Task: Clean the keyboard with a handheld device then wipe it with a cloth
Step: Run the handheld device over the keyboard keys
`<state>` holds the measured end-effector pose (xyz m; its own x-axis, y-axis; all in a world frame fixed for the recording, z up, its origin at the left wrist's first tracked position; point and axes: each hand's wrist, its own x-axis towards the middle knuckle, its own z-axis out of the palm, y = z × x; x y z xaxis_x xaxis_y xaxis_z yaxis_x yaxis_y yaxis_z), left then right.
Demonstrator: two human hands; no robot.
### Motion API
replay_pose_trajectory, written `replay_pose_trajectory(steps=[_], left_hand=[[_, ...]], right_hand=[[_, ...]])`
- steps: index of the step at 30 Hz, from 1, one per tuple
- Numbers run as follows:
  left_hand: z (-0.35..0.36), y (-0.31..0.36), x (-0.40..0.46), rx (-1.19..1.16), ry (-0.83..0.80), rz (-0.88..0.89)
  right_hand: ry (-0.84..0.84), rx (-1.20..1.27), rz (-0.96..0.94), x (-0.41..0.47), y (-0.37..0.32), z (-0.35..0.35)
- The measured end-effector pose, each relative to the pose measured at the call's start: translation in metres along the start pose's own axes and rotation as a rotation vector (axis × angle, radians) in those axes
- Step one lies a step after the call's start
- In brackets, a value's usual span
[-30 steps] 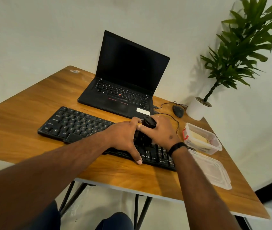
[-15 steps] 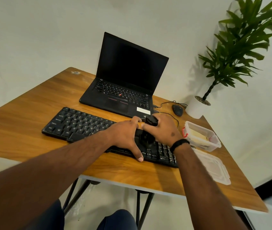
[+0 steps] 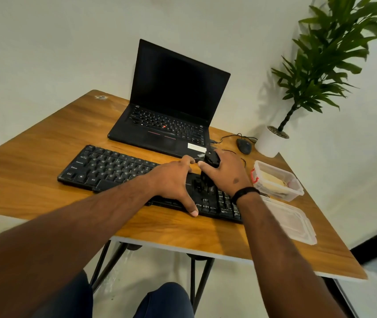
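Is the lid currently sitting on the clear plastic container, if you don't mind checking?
No, the plastic container stands open at the table's right side, and its lid lies flat on the table just in front of it.

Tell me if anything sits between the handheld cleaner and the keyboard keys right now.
Nothing visible does. The right hand grips the handheld device upright directly over the keyboard, while the left hand rests on the keys beside it.

The right hand (image 3: 225, 174) grips a black handheld device (image 3: 210, 167) upright on the keyboard (image 3: 105, 168); the left hand (image 3: 171, 182) presses the keyboard beside it.
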<state>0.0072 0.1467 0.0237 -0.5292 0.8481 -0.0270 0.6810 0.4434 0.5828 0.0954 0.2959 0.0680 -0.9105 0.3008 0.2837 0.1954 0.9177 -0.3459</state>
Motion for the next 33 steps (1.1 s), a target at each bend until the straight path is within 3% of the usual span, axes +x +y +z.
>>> replay_pose_trajectory(steps=[2,5,8,12,16,19,22,27,31,33], left_hand=[[0.0,0.001,0.0,0.011,-0.003,-0.002],[0.0,0.001,0.0,-0.003,0.006,-0.004],[0.0,0.002,0.0,0.004,0.001,-0.005],[0.0,0.002,-0.001,-0.003,0.002,-0.007],[-0.001,0.002,-0.001,-0.002,-0.007,-0.008],[0.0,0.001,-0.001,0.002,0.004,-0.007],[0.001,0.001,-0.001,0.003,0.006,-0.002],[0.0,0.002,-0.001,0.008,0.004,-0.002],[0.0,0.001,0.0,-0.001,0.007,0.0],[0.0,0.001,0.0,0.0,0.004,-0.001]], right_hand=[[0.018,-0.002,0.013,-0.001,0.002,-0.001],[-0.119,0.078,0.01,0.001,0.005,-0.006],[0.038,0.01,0.002,0.0,0.01,-0.005],[-0.16,0.127,0.066,-0.002,0.016,-0.012],[0.034,0.084,0.057,-0.009,0.019,-0.006],[-0.178,0.223,0.053,-0.011,0.016,-0.015],[-0.174,0.381,0.03,-0.015,0.005,-0.009],[0.116,0.148,0.075,-0.01,0.009,0.005],[-0.115,0.208,-0.05,-0.008,0.009,-0.001],[-0.068,0.11,-0.045,-0.003,0.014,-0.001]])
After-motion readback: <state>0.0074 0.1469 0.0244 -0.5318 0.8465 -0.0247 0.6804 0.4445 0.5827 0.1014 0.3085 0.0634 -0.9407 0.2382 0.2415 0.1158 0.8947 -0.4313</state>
